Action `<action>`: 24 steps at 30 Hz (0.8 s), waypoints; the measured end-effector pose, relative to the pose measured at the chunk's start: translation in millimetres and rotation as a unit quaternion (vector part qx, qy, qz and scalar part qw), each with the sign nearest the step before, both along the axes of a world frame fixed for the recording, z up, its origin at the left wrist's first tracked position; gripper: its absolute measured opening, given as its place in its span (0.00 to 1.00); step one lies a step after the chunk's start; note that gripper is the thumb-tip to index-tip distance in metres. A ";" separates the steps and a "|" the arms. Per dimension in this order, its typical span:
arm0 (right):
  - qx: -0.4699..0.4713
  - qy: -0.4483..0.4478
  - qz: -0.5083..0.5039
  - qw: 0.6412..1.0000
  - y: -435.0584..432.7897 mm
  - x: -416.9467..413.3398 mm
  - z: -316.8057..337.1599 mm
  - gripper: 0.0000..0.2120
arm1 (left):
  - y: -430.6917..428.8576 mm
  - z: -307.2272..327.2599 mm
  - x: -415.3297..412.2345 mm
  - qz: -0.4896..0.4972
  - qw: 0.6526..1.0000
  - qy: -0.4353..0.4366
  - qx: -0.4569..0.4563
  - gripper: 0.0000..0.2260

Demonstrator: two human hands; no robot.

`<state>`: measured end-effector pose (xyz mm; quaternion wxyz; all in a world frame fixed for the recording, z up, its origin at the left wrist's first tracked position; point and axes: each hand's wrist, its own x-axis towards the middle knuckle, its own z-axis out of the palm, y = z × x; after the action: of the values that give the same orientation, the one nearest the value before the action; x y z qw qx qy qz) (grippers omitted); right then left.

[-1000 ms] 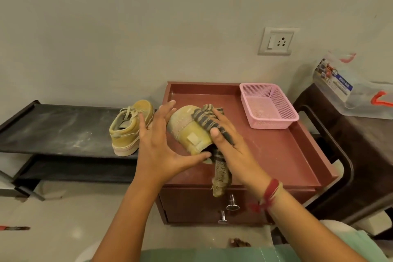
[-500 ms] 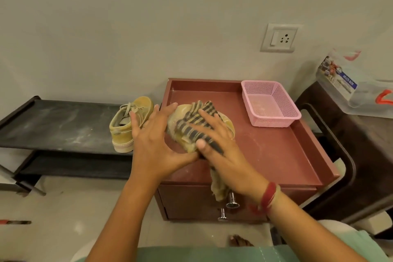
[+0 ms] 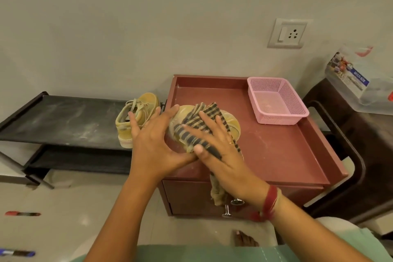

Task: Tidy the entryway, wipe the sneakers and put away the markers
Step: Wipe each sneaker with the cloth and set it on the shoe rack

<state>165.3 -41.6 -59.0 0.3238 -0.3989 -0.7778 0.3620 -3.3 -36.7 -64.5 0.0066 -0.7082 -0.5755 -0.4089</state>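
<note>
The left hand point(image 3: 153, 142) is spread wide with nearly straight fingers. It cups the side of a yellow sneaker point(image 3: 232, 126) to steady it. The right hand point(image 3: 221, 147) lies flat on a striped cloth point(image 3: 200, 125) and presses it onto the shoe. One end of the cloth hangs down over the front edge.

The sneaker lies at the 9 o'clock side of the red cabinet top point(image 3: 276, 155). I think it is light, with a soft top and a firm rubber sole. The heel or the sole edge is a good place to hold it, because the soft top would squash. The cloth is floppy and can slide, so a flat palm suits it.

The other sneaker point(image 3: 136, 119) sits on the black rack point(image 3: 63, 121), just at 9 o'clock from the cabinet.

A pink basket point(image 3: 276, 100) stands in the 2 o'clock corner of the cabinet top. I see no markers in it, only some pale dust. A red marker point(image 3: 22, 213) and a blue marker point(image 3: 18, 253) lie on the floor at 8 o'clock. A clear box point(image 3: 361, 83) sits at 3 o'clock. I cannot tell what is inside.
</note>
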 end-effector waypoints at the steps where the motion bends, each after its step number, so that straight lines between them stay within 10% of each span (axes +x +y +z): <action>1: -0.016 0.016 -0.008 1.000 3.7 0.5 2.1 0.16 | 0.3 0.6 -0.2 0.005 1.000 -0.001 0.000 0.39; 12: -0.055 0.036 -0.071 0.995 16.1 -3.9 2.3 0.14 | 1.6 -3.6 -1.5 0.025 1.000 0.001 -0.013 0.38; 17: 0.066 -0.042 -0.006 0.997 -6.7 -7.5 -4.5 0.16 | 1.0 -6.3 -3.0 0.012 1.000 0.014 -0.017 0.37; 24: -0.198 0.265 -0.182 0.926 31.2 13.8 -8.8 0.23 | -4.1 -3.7 -13.5 0.026 0.996 -0.016 -0.083 0.40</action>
<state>179.1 -10.3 -67.8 0.4932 -0.4786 -0.4904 0.5359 -16.8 -40.7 -68.2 -0.0507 -0.6844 -0.6257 -0.3709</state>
